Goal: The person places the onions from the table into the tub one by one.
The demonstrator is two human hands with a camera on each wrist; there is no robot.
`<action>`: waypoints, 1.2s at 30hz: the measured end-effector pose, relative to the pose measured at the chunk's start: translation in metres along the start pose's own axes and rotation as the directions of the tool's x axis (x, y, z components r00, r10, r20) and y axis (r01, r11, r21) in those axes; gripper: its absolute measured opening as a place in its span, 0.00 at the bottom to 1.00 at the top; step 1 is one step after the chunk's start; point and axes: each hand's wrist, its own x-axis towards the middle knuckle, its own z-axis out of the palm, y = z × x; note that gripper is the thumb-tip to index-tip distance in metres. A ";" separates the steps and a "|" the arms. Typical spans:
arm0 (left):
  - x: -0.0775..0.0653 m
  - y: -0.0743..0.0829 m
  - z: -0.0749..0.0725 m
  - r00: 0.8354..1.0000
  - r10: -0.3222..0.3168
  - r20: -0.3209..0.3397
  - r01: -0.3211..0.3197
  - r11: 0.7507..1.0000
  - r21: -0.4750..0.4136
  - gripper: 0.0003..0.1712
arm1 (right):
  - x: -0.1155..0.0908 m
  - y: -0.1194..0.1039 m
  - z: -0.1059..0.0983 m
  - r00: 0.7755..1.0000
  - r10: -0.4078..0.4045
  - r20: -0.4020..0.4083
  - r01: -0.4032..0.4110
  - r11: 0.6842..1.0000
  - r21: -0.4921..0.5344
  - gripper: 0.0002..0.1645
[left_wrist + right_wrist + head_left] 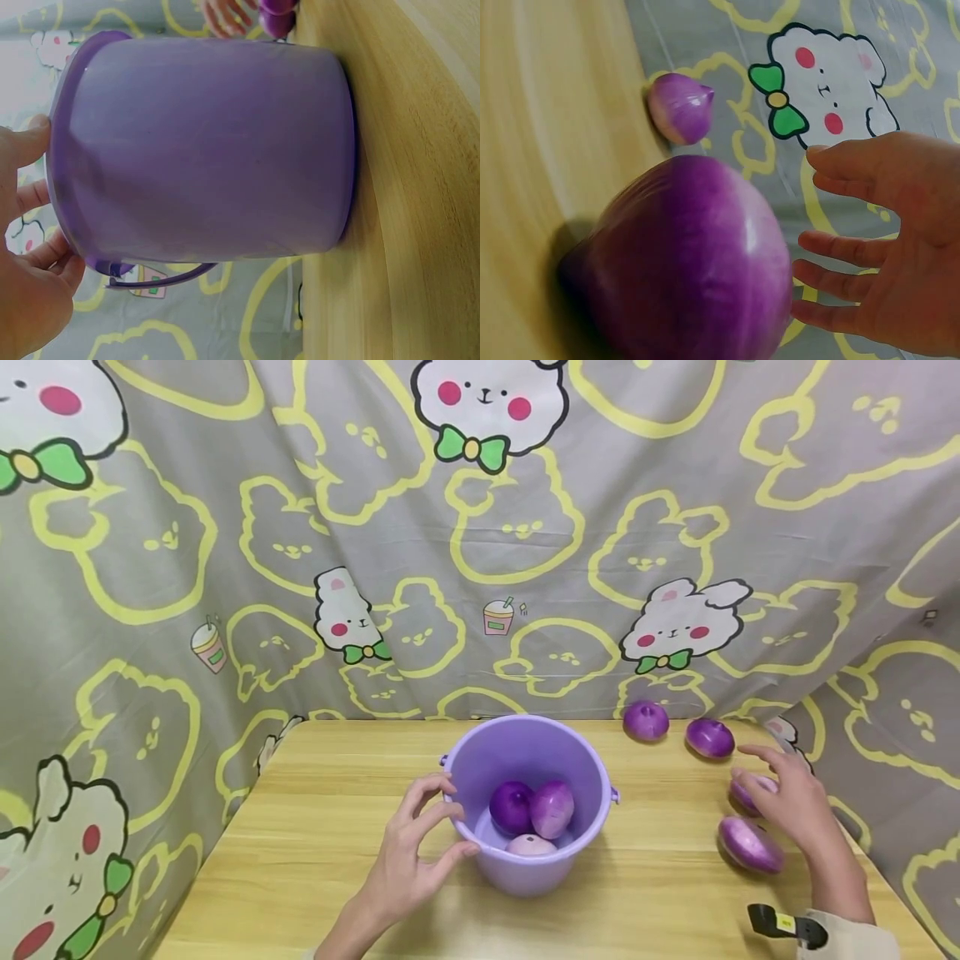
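Note:
A light purple bucket (525, 868) stands upright on the wooden table. Inside it lie a dark purple onion (512, 807), a lighter purple onion (552, 810) and a pale onion (531, 844). My left hand (411, 843) touches the bucket's near left rim with thumb and fingers spread along it. At the right, my right hand (791, 797) hovers over a purple onion (742, 795), partly hiding it. Its fingers are spread and loosely bent, holding nothing in the right wrist view. A larger-looking purple onion (750, 845) lies just nearer to me.
Two more purple onions, one (647, 722) at the table's back edge and another (709, 738) right of it, lie beyond the bucket. A grey patterned curtain (525, 543) hangs behind the wooden table (330, 802). The bucket's handle (169, 280) hangs on its far side.

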 end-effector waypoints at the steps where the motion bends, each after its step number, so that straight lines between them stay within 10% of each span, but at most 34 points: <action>1: 0.000 0.000 0.000 1.000 -0.002 0.001 0.002 1.000 0.001 0.15 | -0.002 0.000 0.001 1.000 -0.005 0.000 0.005 1.000 -0.001 0.28; 36: 0.002 0.000 0.000 1.000 -0.003 0.001 0.003 1.000 0.001 0.15 | -0.047 -0.014 0.008 0.974 -0.226 0.004 0.226 0.970 -0.089 0.24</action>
